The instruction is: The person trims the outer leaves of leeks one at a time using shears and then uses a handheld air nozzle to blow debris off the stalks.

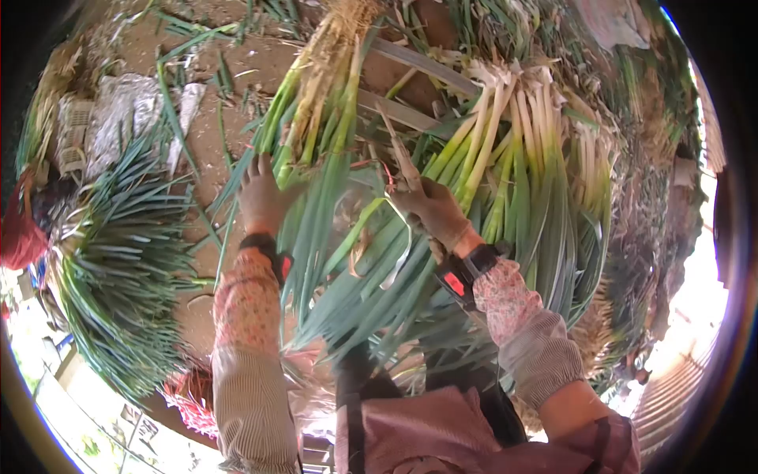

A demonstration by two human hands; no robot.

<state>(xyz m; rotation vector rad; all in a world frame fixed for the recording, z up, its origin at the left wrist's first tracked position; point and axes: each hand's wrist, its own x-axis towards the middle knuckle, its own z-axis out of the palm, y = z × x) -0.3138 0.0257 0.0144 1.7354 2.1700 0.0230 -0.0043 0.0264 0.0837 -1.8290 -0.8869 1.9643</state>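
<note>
My left hand (263, 197) grips a bundle of green onions (320, 103), its pale stalks and roots pointing away from me and its long leaves hanging toward my lap. To the right of that bundle, my right hand (433, 209) is closed on a thin pale stalk (401, 154) that sticks up from my fist. Both wrists wear dark bands, and the sleeves are floral with striped covers.
A large pile of green onions (529, 158) with white stalks lies to the right on the dirt ground (237, 71). Another heap of green leaves (118, 261) lies at left, with crumpled sacks (118, 110) behind it. Pale boards (410, 67) cross under the bundles.
</note>
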